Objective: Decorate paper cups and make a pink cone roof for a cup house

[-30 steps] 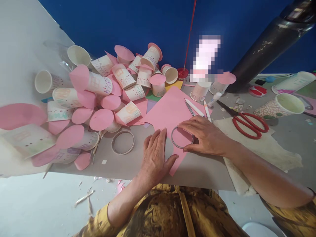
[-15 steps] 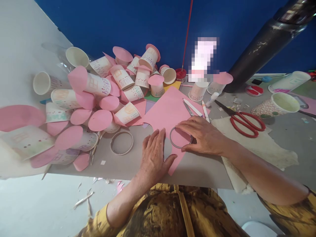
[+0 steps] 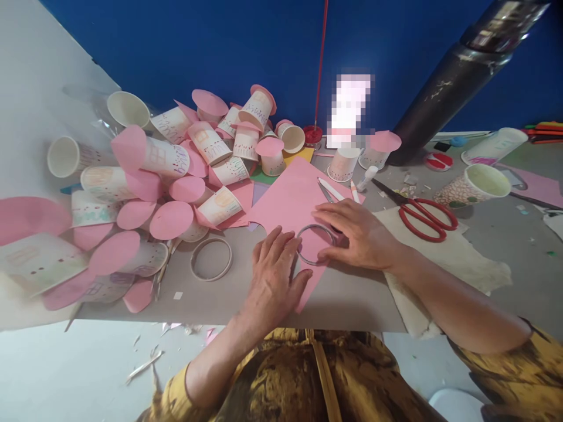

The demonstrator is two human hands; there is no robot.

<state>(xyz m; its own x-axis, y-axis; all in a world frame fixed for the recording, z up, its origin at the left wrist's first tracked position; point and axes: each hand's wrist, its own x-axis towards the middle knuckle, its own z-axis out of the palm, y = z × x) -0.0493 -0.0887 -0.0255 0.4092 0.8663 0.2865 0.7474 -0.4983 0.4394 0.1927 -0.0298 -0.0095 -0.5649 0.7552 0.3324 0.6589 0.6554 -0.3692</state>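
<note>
A thin grey ring (image 3: 312, 227) lies on a sheet of pink paper (image 3: 284, 190), which has a curved cut-out in its left edge. My right hand (image 3: 363, 237) holds the ring by its right side, with the thumb at the lower edge and the fingers above. My left hand (image 3: 272, 278) rests flat over the lower left of the paper, fingers stretched out and thumb apart. Its fingertips come up to the ring's left side; whether they touch it I cannot tell. Small scissors (image 3: 324, 190) and white pens (image 3: 333, 189) lie on the sheet's upper right.
Paper cups with pink paper tops (image 3: 171, 220) pile up on the left. A second ring (image 3: 193, 269) lies left of my hands. Red-handled scissors (image 3: 433, 237) rest on a pale cloth (image 3: 475, 266) at right. A dark flask (image 3: 435, 94) and a patterned cup (image 3: 457, 190) stand behind.
My left hand's fingers have moved right, closer to the ring. My right hand stays at the ring's right side. The whole view has shifted slightly.
</note>
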